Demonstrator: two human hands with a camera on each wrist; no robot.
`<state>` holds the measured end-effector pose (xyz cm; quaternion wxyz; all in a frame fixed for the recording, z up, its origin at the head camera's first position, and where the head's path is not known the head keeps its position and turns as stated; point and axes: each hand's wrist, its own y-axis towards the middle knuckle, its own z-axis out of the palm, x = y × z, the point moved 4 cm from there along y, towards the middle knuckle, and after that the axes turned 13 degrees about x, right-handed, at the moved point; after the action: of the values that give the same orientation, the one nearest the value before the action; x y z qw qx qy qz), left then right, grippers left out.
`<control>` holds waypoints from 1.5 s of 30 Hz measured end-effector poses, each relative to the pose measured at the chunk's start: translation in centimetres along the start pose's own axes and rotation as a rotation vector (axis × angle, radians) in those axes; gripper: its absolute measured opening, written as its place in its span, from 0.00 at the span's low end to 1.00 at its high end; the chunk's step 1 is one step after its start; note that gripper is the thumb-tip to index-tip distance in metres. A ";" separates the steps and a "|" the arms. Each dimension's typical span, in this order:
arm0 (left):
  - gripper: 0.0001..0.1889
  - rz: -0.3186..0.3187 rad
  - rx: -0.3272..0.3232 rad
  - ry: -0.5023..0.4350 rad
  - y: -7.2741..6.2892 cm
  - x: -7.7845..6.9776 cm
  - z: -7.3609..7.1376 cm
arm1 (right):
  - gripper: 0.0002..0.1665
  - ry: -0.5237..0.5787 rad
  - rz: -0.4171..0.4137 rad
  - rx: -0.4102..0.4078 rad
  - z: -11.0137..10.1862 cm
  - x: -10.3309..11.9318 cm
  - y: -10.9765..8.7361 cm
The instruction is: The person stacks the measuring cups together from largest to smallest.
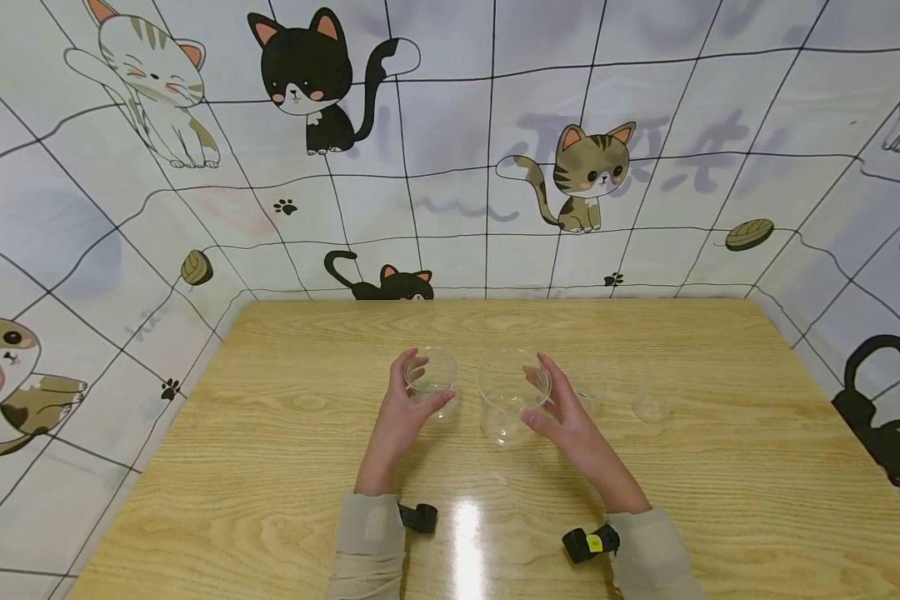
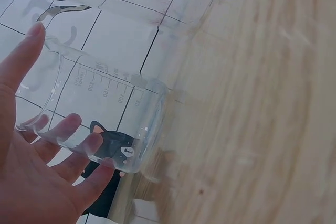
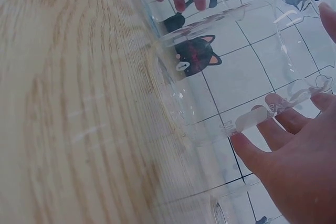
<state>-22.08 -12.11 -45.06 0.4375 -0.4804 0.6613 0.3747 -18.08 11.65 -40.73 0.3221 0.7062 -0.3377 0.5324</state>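
Observation:
Two clear glass beakers stand side by side near the middle of the table. My left hand (image 1: pixel 407 410) holds the smaller beaker (image 2: pixel 123 98), thumb near its rim and fingers along its far side. Printed volume marks show on its wall in the left wrist view. Around the right side of the larger beaker (image 1: pixel 504 417) my right hand (image 1: pixel 572 421) has its thumb and fingers spread, touching the glass. In the right wrist view the larger beaker (image 3: pixel 231 77) has its base at the wood surface, and its printed marks are not readable.
Right of my right hand stands a small clear glass piece (image 1: pixel 589 402), partly hidden by the hand. Farther right is another faint glass vessel (image 1: pixel 652 407); its shape is hard to tell. The wooden table (image 1: pixel 270 450) meets a cat-patterned wall covering (image 1: pixel 450 200).

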 end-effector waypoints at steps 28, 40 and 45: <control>0.44 -0.011 0.023 -0.010 -1.0 -3.2 -0.5 | 0.43 -0.002 0.009 -0.012 0.0 -0.2 0.0; 0.45 0.017 0.000 0.019 -1.0 -4.5 -0.8 | 0.43 -0.013 0.011 -0.014 0.0 -0.2 0.1; 0.45 0.037 -0.006 0.006 -0.9 -4.5 -0.7 | 0.43 -0.014 0.010 -0.013 0.0 -0.1 0.0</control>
<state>-20.68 -11.61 -40.70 0.4271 -0.4707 0.6702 0.3833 -18.13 11.64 -40.86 0.3216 0.7060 -0.3471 0.5269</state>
